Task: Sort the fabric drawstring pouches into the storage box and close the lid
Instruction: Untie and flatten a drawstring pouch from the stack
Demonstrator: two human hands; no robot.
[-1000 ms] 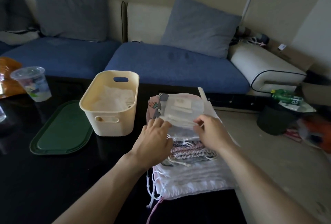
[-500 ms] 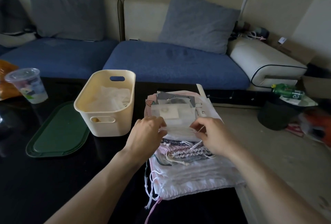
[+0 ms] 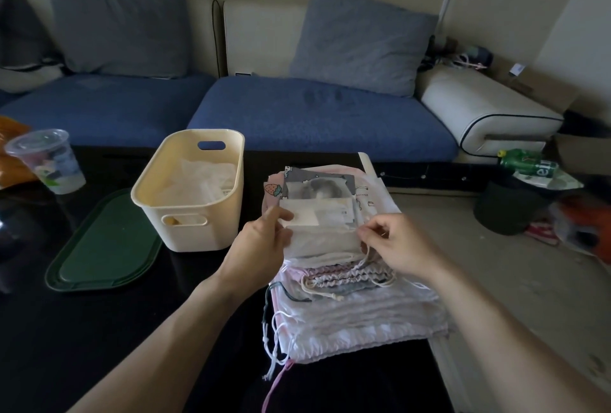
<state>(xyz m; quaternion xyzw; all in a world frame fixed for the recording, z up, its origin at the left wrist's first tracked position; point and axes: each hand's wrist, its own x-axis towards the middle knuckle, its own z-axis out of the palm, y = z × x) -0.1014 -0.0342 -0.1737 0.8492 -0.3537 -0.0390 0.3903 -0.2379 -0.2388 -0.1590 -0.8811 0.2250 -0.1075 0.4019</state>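
A white drawstring pouch (image 3: 322, 237), atop the pile right of the storage box (image 3: 191, 194), is pinched at each side by left hand (image 3: 261, 247) and right hand (image 3: 401, 247); best lifted level, cords gathered.

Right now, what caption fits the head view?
Both hands pinch a white pouch beside the open box.

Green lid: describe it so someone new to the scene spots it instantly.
On the black table in front of the blue sofa, look left of the cream storage box. The green lid lies flat there, beside the box, near a clear plastic cup. It is the only dark green, flat, rounded tray-like piece; neither hand touches it.
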